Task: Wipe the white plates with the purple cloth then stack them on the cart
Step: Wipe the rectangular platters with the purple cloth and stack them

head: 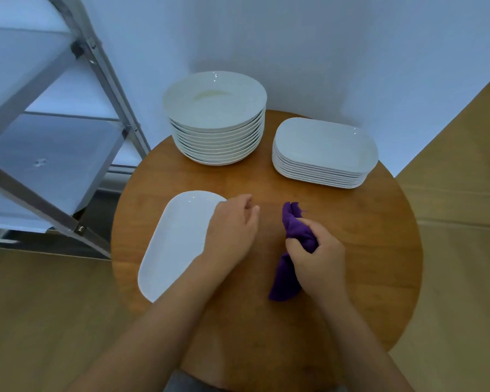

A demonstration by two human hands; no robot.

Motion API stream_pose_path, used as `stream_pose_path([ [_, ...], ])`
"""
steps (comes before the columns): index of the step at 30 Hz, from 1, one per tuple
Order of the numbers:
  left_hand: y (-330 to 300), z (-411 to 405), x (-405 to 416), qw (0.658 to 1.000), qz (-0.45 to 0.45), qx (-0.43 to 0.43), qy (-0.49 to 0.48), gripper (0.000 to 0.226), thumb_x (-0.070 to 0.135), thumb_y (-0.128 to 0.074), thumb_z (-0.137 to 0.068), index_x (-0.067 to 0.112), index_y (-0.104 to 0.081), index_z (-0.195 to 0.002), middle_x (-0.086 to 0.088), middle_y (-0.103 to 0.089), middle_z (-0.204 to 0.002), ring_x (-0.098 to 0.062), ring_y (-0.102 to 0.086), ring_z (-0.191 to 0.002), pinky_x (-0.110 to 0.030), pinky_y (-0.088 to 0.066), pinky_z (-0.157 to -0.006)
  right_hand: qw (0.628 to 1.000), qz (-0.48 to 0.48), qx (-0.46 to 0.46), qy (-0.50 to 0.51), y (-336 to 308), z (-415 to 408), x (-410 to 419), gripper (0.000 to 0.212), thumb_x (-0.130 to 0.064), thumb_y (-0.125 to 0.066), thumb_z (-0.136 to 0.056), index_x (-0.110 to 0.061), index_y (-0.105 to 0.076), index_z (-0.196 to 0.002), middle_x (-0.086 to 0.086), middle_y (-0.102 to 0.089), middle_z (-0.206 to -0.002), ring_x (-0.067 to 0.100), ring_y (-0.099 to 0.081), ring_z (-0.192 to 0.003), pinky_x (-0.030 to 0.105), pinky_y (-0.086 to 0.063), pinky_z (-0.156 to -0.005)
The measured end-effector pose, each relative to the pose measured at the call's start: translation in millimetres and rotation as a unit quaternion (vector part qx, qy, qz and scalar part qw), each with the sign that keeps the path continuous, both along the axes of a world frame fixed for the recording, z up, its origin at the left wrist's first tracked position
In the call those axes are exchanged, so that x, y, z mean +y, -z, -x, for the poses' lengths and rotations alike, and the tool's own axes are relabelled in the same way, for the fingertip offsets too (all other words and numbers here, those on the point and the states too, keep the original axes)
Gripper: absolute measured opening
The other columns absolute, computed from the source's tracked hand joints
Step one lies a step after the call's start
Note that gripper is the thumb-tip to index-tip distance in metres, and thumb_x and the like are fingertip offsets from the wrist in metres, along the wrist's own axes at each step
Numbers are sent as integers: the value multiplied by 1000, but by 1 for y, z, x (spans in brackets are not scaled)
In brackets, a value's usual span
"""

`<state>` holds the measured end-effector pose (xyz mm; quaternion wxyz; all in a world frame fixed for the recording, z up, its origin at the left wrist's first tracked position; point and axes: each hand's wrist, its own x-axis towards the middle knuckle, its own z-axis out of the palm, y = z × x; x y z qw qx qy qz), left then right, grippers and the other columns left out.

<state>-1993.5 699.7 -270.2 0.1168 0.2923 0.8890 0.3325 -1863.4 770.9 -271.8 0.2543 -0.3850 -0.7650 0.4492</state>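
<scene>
dim bluish light; soft focus; wide-angle bending at edges; small glints on plates (215, 103)

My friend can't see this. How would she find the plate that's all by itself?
Find the round wooden table with two piles of white dishes at its far side. Come to the near left edge, next to the metal cart, just left of the left hand. The plate there is long with rounded corners, lies flat alone, and is not in any stack.
</scene>
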Motion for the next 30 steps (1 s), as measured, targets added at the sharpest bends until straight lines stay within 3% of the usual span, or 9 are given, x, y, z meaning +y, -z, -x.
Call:
stream_pose_path([
  [5,-11,26,97,995,-74,-73,11,27,37,-44,-97,14,-59,-99,7,-58,-80,-8,-54,-75,-18,-38,-59,1000,14,-3,24,-6,0,48,30,-8,-64,-78,-28,-62,-100,-18,-60,-84,4,-57,-80,21,-45,-67],
  [10,-4,59,153,992,5,-108,-73,53,49,-44,-94,1,-57,-112,-14,-66,-99,-27,-64,-88,-33,-52,-72,999,18,1,39,-9,5,84,26,-9,-64,-78,-32,-59,-90,-17,-61,-75,2,-56,-70,15,-40,-56],
  [12,0,68,155,991,27,-101,-81,43,42,-52,-92,2,-59,-104,-13,-66,-96,-26,-63,-83,-28,-45,-59,999,25,7,41,-7,6,91,25,-8,-63,-78,-31,-60,-88,-17,-61,-73,-1,-56,-68,10,-37,-54],
  [15,2,74,152,991,30,-107,-76,33,35,-57,-90,2,-59,-95,-7,-60,-83,-20,-55,-72,-25,-32,-47,999,34,0,34,-4,6,93,27,-9,-63,-79,-35,-59,-88,-17,-61,-75,1,-57,-70,16,-40,-57],
  [18,-4,76,150,993,41,-91,-57,21,26,-57,-89,6,-55,-91,-4,-53,-79,-16,-49,-65,-25,-31,-47,998,47,-9,29,-2,5,89,27,-10,-64,-80,-33,-58,-92,-16,-61,-80,5,-57,-75,20,-43,-60],
  [21,-12,72,143,989,5,-142,-52,12,17,-55,-89,6,-52,-84,-10,-57,-78,-20,-53,-65,-32,-45,-57,997,64,5,39,-3,-1,85,28,-9,-63,-80,-35,-59,-88,-15,-62,-78,6,-58,-74,21,-45,-61],
  [23,-17,65,132,958,-97,-259,-74,11,13,-53,-91,8,-51,-81,-12,-62,-78,-19,-60,-58,-30,-51,-53,993,103,28,58,-5,-5,82,23,-9,-63,-81,-32,-62,-85,-12,-64,-73,7,-59,-71,22,-45,-61],
  [26,-22,51,110,879,-226,-410,-92,7,10,-50,-95,12,-51,-89,-12,-67,-89,-17,-70,-60,-24,-54,-48,973,183,77,116,-8,-10,76,18,-12,-63,-83,-30,-65,-82,-10,-64,-67,14,-60,-70,28,-47,-61],
  [30,-19,29,72,839,-282,-453,-104,6,10,-49,-96,13,-53,-99,-14,-67,-103,-19,-72,-71,-23,-55,-54,897,354,174,198,-14,-20,62,13,-21,-64,-85,-22,-67,-98,0,-67,-72,18,-63,-67,32,-51,-62],
])
